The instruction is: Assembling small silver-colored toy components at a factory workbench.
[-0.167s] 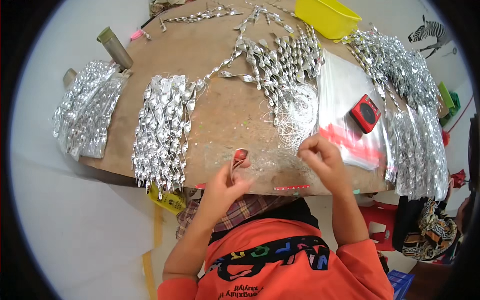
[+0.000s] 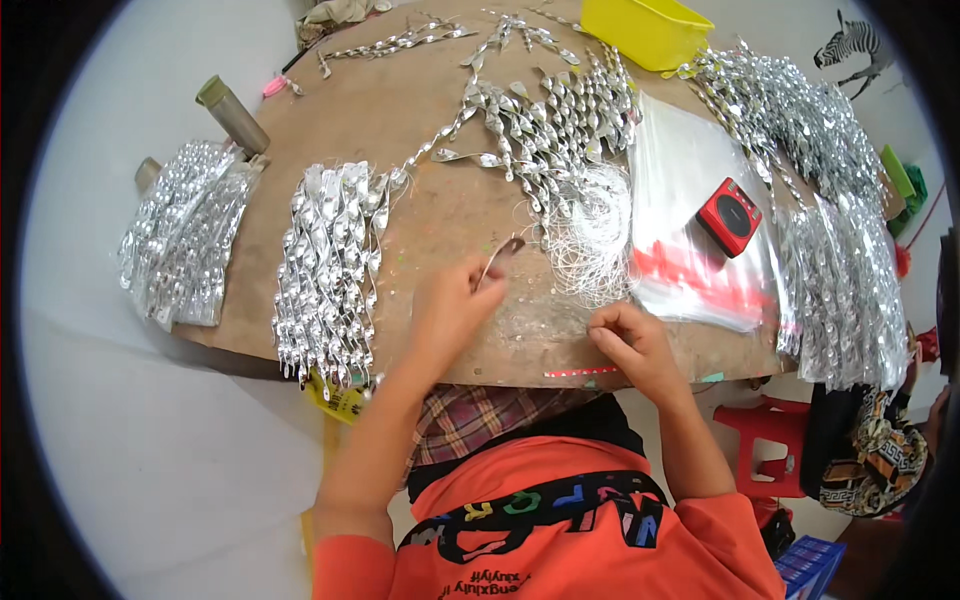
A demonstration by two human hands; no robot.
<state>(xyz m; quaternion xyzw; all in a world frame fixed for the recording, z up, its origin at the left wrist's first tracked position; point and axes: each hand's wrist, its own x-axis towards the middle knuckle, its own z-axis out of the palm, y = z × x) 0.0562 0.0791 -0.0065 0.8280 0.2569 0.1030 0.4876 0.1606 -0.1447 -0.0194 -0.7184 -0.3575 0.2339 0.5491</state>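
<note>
My left hand (image 2: 455, 305) is raised over the middle of the table, thumb and fingers closed on a short curved metallic strip (image 2: 511, 246) that looks dark at its tip. My right hand (image 2: 632, 342) is near the table's front edge, thumb and fingertips pinched together. Whatever is between them, if anything, is too small to make out. Just beyond the right hand lies a loose tangle of white string (image 2: 592, 240). Silver twisted strips (image 2: 560, 125) are spread out behind the string. Left of my left hand, a bundle of silver spirals (image 2: 328, 270) overhangs the front edge.
Clear plastic bags (image 2: 680, 160) lie to the right under a red speaker (image 2: 729, 217). Bagged silver spirals sit at the far left (image 2: 190, 230) and right (image 2: 840, 290). A yellow basin (image 2: 645, 30) stands at the back, a flask (image 2: 232, 115) at the left. Another person's patterned sleeve (image 2: 875, 455) shows at right.
My left hand has moved forward and turned, carrying the metallic strip away from me. The right hand has dropped slightly toward the front edge, still pinched. The view has shifted a little.
</note>
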